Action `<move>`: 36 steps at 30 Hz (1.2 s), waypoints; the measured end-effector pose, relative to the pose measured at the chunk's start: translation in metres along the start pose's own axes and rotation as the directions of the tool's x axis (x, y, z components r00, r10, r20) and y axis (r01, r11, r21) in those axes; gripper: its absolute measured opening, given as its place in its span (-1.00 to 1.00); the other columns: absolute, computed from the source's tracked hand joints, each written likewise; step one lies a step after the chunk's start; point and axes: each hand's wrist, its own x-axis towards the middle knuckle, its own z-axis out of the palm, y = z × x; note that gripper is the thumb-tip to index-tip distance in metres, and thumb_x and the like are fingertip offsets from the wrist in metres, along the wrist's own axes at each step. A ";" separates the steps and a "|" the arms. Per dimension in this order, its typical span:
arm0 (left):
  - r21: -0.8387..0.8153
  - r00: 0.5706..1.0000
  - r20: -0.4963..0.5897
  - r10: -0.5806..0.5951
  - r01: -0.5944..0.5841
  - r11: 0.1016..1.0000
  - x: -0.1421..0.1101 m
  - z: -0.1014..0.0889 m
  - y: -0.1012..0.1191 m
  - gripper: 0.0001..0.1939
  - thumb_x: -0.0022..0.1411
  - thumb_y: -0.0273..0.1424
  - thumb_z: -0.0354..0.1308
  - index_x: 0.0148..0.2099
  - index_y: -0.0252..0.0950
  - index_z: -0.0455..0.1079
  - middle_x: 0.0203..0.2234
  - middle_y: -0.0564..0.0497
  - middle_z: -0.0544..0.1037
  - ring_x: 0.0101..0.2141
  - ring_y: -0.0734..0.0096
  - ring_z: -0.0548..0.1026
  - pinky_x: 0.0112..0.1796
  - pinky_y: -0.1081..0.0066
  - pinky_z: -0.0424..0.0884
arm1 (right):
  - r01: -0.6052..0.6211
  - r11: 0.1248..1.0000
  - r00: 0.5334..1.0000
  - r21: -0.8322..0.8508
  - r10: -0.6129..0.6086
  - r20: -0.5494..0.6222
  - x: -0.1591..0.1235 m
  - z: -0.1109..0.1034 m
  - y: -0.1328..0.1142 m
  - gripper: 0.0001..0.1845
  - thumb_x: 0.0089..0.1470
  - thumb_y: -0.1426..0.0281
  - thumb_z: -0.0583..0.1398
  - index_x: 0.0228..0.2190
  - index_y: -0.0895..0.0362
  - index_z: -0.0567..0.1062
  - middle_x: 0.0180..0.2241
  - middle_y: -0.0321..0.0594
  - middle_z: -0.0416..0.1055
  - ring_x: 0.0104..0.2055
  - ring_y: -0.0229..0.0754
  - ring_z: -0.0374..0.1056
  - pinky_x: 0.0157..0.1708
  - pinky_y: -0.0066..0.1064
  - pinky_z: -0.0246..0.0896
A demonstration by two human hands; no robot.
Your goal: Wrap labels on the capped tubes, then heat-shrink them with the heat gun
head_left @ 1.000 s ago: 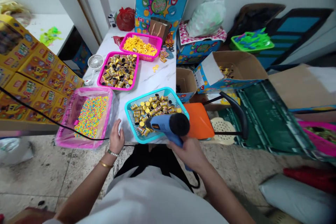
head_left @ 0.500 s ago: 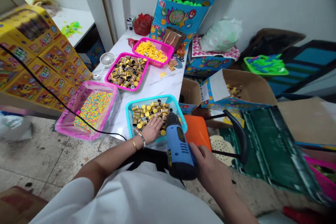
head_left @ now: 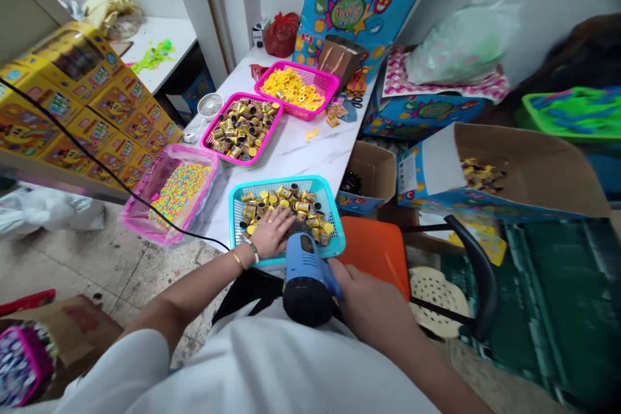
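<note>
My right hand (head_left: 361, 294) is wrapped round the handle of a blue heat gun (head_left: 305, 259) with a black rear end. Its nozzle points away from me, over a turquoise plastic basket (head_left: 334, 207). Many small gold-and-black cylinders (head_left: 272, 197) with printed sides and yellow ends lie loose in that basket. On top of them my left hand (head_left: 272, 233) rests palm down, fingers stretched out and holding nothing I can see. The heat gun covers the front right of the basket.
Beyond stand a pink basket of similar cylinders (head_left: 242, 129), a pink basket of yellow pieces (head_left: 294, 89) and a small white fan (head_left: 210, 105). A pink tub of coloured beads (head_left: 180, 193) is left, near a black cord (head_left: 97, 162). An orange chair (head_left: 376, 255) adjoins the table.
My right hand has brought the heat gun left, closer to my left hand, its nozzle now over the basket's front. My left hand has shifted slightly left. The view has turned a little.
</note>
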 end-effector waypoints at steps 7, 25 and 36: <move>0.010 0.997 -0.013 -0.077 0.078 0.997 -0.027 -0.005 -0.019 -0.63 0.30 -0.24 0.06 0.04 -0.33 0.46 0.05 -0.30 0.38 0.26 -0.14 0.18 0.19 -0.15 0.14 | 0.007 0.991 1.000 -0.135 -0.011 -0.027 0.004 -0.005 0.027 -0.51 0.13 0.63 0.07 0.07 0.13 0.41 -0.22 -0.08 0.55 -0.23 -0.05 0.53 -0.47 -0.37 0.09; -0.118 0.987 0.018 0.162 -0.159 0.980 -0.017 -0.042 -0.074 -0.58 0.41 -0.20 -0.09 -0.06 -0.38 0.49 0.00 -0.28 0.46 0.12 0.02 0.33 0.15 0.05 0.24 | -0.173 0.985 0.983 -0.021 0.172 -0.057 0.011 0.018 -0.065 -0.46 0.12 0.53 0.14 0.13 0.01 0.35 -0.18 -0.19 0.58 -0.27 -0.13 0.54 -0.49 -0.41 0.07; -0.103 0.965 0.084 0.249 -0.240 0.965 0.030 -0.016 -0.087 -0.66 0.35 -0.31 0.05 0.06 -0.30 0.50 0.16 -0.27 0.37 0.24 -0.09 0.22 0.18 -0.07 0.16 | -0.363 0.927 0.903 0.094 0.375 -0.209 -0.005 0.029 -0.087 -0.47 0.06 0.56 0.18 0.08 0.06 0.39 -0.18 -0.18 0.58 -0.23 -0.15 0.53 -0.37 -0.44 0.24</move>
